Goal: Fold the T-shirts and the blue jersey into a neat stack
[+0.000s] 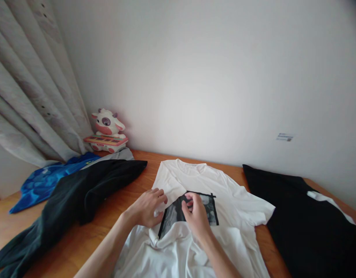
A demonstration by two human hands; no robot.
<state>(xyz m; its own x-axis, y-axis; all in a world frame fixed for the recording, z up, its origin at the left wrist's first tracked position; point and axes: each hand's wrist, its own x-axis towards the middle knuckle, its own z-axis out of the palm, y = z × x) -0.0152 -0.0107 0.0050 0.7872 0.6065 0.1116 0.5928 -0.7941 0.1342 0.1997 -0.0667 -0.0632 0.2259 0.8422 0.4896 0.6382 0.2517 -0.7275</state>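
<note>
Looking down at a white T-shirt (233,210) laid out on a wooden bench (68,251), neckline toward the wall (195,85), right under both grips. Looks pretty rumpled at the bottom end, with one sleeve folded in over the chest.

Left grip (151,207) at the left edge of the black-framed print (175,211), near that folded-in sleeve, thumb and fingertips apart and loosely curled. Right grip (197,214) over the middle of the print, fingers bent, thumb apart from the index finger. Can't really tell whether either one touches the fabric.

Off to the left: a dark garment (65,197), a blue one (47,179), plus a cow keyboard toy (108,131) by the curtain (30,77). Over on the right, just beside the other sleeve: a black garment (305,220).
</note>
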